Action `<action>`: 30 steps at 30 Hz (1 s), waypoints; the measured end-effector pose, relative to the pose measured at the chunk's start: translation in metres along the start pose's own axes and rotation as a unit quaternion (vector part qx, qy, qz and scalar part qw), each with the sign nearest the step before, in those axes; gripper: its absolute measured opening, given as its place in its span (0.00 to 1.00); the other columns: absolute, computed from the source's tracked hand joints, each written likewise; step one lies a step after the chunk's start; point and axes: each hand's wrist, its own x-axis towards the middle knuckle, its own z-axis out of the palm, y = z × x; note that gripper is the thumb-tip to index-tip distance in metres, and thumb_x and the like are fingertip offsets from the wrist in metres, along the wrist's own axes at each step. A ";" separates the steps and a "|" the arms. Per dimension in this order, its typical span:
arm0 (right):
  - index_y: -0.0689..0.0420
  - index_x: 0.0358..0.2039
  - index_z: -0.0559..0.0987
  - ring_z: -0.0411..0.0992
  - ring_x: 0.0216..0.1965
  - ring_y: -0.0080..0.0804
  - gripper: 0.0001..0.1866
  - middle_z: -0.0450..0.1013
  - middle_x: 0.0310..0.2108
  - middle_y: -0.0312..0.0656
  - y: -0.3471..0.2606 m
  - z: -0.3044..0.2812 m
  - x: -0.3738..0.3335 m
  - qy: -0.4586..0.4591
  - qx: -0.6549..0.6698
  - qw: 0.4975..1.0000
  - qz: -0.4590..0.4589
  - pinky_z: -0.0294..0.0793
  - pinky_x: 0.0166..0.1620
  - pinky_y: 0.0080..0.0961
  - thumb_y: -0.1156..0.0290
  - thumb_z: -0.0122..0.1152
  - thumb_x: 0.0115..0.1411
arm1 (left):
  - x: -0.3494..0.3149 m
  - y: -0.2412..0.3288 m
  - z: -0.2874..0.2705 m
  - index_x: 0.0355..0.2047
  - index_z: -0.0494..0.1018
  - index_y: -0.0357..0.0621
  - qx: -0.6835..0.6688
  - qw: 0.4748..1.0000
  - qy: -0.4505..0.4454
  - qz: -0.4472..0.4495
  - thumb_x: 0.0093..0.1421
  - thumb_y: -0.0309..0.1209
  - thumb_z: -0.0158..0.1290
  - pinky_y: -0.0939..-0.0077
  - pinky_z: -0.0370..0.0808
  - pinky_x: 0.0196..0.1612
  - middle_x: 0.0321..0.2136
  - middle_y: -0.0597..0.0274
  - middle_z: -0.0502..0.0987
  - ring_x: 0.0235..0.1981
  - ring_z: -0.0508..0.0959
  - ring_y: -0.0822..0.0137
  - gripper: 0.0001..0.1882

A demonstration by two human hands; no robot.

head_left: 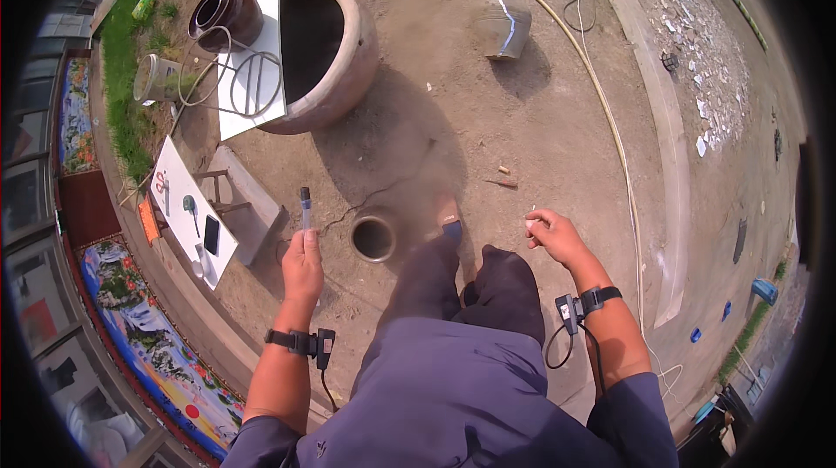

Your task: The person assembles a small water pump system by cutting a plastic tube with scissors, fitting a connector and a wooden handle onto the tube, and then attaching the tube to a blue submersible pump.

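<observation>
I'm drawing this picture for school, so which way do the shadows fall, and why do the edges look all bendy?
In the head view, bright light throws the shadows of the big clay jar and the grey pot toward the lower right; the head view's fisheye lens bends straight edges, as on the painted panel at left, and leaves black corners.

Holds out the bare left forearm (277, 385) and bare right forearm (623, 342), well apart. Curls the bare left hand (302, 263) up tight in front. Bends the bare right hand (555, 235) inward, with fingers (544, 216) curled softly.
</observation>
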 end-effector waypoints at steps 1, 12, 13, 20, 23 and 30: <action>0.66 0.51 0.76 0.77 0.31 0.26 0.19 0.77 0.34 0.41 0.006 -0.006 0.017 -0.006 0.000 1.000 0.008 0.78 0.37 0.24 0.67 0.59 0.66 | 0.008 0.003 0.007 0.43 0.77 0.40 0.003 1.000 -0.002 -0.009 0.74 0.44 0.45 0.77 0.65 0.27 0.20 0.73 0.65 0.22 0.65 0.79 0.19; 0.60 0.50 0.80 0.80 0.33 0.34 0.19 0.80 0.34 0.46 0.056 -0.046 0.212 0.030 -0.126 0.991 0.039 0.78 0.40 0.30 0.64 0.62 0.62 | 0.067 -0.004 0.100 0.45 0.75 0.38 -0.030 0.996 -0.011 -0.080 0.77 0.44 0.40 0.84 0.59 0.25 0.19 0.76 0.61 0.21 0.60 0.82 0.22; 0.60 0.50 0.80 0.80 0.33 0.34 0.19 0.80 0.34 0.46 0.067 -0.046 0.231 0.024 -0.127 0.990 0.053 0.78 0.40 0.30 0.64 0.62 0.62 | 0.065 -0.012 0.112 0.45 0.75 0.38 -0.026 0.995 -0.018 -0.093 0.77 0.44 0.40 0.84 0.59 0.25 0.19 0.76 0.61 0.21 0.60 0.82 0.22; 0.59 0.47 0.80 0.78 0.46 0.47 0.16 0.78 0.44 0.50 0.175 -0.046 0.364 0.089 -0.261 0.960 0.055 0.76 0.49 0.38 0.65 0.63 0.60 | 0.055 -0.034 0.193 0.47 0.73 0.38 0.023 0.980 -0.093 -0.176 0.77 0.46 0.37 0.85 0.57 0.20 0.18 0.73 0.62 0.17 0.59 0.83 0.23; 0.57 0.48 0.78 0.76 0.49 0.47 0.18 0.75 0.49 0.50 0.207 -0.034 0.398 0.067 -0.294 0.951 0.070 0.75 0.51 0.39 0.65 0.65 0.59 | 0.057 -0.050 0.210 0.45 0.74 0.37 0.030 0.973 -0.083 -0.215 0.77 0.43 0.38 0.84 0.55 0.21 0.17 0.75 0.61 0.18 0.58 0.83 0.22; 0.53 0.48 0.78 0.77 0.48 0.48 0.18 0.74 0.50 0.50 0.268 0.001 0.458 0.046 -0.393 0.917 0.046 0.77 0.49 0.40 0.67 0.68 0.57 | 0.060 -0.096 0.212 0.44 0.73 0.38 0.073 0.954 -0.068 -0.283 0.77 0.44 0.38 0.84 0.52 0.20 0.17 0.75 0.61 0.16 0.57 0.84 0.22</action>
